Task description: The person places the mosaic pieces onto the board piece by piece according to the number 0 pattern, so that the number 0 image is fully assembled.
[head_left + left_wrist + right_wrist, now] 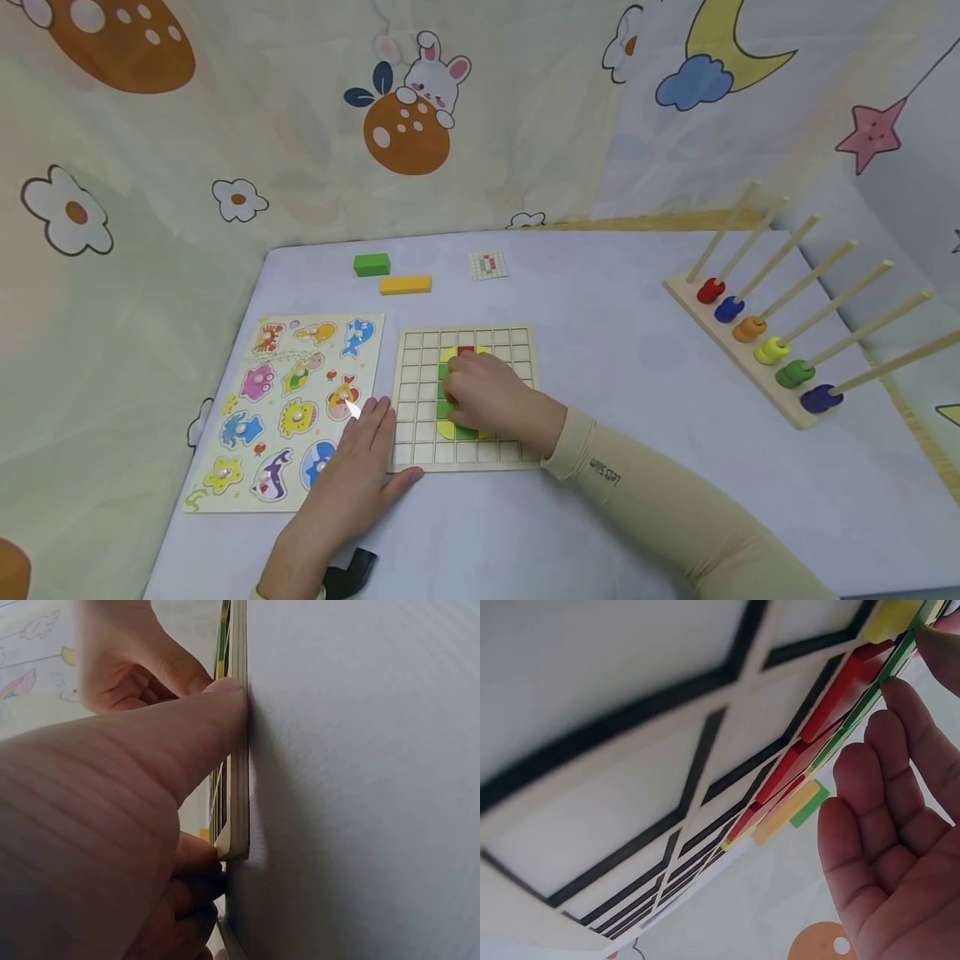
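Observation:
A wooden grid board (517, 454) lies on the table with red (847, 682), yellow (446, 430) and green pieces in its cells. My right hand (483, 392) is over the middle of it, hiding part of the pattern. Its thumb and index finger pinch a green block (442, 387) at the board's surface, while the other fingers curl loosely beside it. Along the board's lower left corner rests my left hand (356, 458), fingers extended on the left edge and thumb (202, 712) against the near edge.
A sea-animal peg puzzle (322, 417) lies left of the board, partly under my left hand. Behind stand a green block (372, 265), a yellow block (406, 285) and a small pattern card (488, 265). A peg rack with coloured beads (750, 329) is at the right.

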A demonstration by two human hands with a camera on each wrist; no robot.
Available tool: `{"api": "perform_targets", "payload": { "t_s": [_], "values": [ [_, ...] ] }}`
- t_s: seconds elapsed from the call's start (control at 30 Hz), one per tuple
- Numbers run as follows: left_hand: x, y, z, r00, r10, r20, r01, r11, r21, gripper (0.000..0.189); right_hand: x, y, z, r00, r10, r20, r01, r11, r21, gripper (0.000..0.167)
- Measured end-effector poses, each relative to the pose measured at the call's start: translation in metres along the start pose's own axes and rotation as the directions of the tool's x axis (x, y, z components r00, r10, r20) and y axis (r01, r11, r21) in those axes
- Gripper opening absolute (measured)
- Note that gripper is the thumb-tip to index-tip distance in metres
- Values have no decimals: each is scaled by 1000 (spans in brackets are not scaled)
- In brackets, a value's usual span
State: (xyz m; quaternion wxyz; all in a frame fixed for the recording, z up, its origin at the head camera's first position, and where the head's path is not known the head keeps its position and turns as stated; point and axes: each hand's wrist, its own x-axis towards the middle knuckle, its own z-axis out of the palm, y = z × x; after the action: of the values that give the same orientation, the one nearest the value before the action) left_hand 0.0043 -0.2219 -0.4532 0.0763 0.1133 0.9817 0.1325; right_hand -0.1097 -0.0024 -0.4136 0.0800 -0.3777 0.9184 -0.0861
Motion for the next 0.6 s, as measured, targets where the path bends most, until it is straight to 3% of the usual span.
{"api": "perform_targets", "payload": {
  "t_s": [0.6],
  "values": [
    [0, -1, 0, 1000, 0, 2, 0, 1000, 2, 100, -2, 0, -1, 1000, -7, 0, 7, 1000, 28, 4]
  ]
}}
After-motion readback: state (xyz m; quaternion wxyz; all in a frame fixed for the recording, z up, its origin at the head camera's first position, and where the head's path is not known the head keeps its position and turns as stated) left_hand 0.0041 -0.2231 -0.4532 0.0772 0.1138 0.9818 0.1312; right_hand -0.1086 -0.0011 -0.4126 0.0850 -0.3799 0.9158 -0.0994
